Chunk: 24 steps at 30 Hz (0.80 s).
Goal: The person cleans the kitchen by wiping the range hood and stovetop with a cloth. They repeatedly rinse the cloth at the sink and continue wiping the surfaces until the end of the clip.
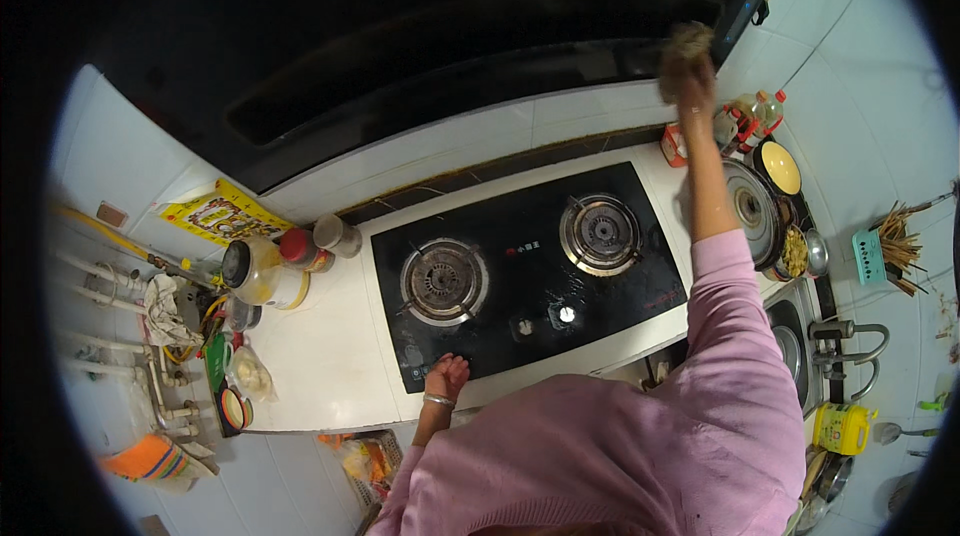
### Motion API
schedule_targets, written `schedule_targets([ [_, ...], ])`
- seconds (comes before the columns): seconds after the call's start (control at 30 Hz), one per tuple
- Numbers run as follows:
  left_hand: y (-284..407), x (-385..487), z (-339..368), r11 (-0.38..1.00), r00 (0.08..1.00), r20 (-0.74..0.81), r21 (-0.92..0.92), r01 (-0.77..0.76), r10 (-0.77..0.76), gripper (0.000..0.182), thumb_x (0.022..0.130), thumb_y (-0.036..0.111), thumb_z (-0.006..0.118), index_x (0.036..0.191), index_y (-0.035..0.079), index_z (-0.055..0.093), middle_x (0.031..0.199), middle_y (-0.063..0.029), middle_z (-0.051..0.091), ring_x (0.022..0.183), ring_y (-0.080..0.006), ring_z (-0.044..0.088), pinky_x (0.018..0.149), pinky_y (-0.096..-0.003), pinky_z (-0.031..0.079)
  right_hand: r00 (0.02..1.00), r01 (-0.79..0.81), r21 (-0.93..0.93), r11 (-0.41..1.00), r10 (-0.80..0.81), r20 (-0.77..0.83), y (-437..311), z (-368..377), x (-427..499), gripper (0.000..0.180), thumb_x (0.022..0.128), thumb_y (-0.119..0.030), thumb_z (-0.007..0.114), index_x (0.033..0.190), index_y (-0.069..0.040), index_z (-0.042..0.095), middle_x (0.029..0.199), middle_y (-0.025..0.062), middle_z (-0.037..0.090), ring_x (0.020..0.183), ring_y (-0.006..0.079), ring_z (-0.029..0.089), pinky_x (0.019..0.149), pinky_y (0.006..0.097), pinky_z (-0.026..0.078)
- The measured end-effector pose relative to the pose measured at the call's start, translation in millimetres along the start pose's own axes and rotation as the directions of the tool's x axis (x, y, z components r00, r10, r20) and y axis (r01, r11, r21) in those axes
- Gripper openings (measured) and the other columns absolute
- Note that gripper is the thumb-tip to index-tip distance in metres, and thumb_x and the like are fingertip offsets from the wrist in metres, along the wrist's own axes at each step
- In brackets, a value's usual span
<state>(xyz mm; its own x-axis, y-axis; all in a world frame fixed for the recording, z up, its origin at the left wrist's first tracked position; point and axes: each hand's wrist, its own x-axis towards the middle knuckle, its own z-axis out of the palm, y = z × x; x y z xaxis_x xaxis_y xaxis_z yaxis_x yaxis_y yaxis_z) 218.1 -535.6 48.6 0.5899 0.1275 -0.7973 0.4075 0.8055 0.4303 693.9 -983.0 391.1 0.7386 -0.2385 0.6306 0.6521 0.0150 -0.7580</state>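
My right hand is stretched far forward against the lower right edge of the black range hood, closed on a brownish-grey cloth that is blurred. Below it lies the black glass two-burner gas hob, with a left burner and a right burner; wet streaks show on the glass. My left hand, with a bracelet at the wrist, rests at the hob's front left edge. Its fingers are curled and nothing can be seen in them.
Jars and a large plastic jar stand left on the counter. At right are a large pot lid, a yellow bowl, oil bottles, a bowl of food, and the sink with its faucet.
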Motion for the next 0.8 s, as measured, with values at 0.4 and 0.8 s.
schedule_targets([
  [0.4,-8,28,3,0.797,0.831,-0.216,0.479,-0.368,0.513,0.015,0.080,-0.004,0.061,0.088,0.009,0.061,0.081,-0.0004,0.062,0.069,-0.0133,0.057,0.059,-0.0261,0.046,0.894,0.048,-0.633,0.773,-0.316,-0.319,62,50,-42,0.039,0.087,-0.005,0.056,0.126,0.001,0.055,0.136,0.0304,0.048,0.123,0.0466,0.049,0.102,0.0467,0.041],
  [0.8,7,7,-47,0.254,0.556,-0.032,0.910,-0.328,0.831,0.053,0.077,-0.004,0.060,0.130,0.000,0.052,0.131,-0.0178,0.054,0.121,-0.0337,0.053,0.106,-0.0403,0.040,0.849,0.528,-0.526,0.667,-0.433,0.304,12,287,-186,0.038,0.076,0.004,0.059,0.112,-0.008,0.065,0.133,0.0235,0.048,0.132,0.0403,0.041,0.111,0.0595,0.025],
])
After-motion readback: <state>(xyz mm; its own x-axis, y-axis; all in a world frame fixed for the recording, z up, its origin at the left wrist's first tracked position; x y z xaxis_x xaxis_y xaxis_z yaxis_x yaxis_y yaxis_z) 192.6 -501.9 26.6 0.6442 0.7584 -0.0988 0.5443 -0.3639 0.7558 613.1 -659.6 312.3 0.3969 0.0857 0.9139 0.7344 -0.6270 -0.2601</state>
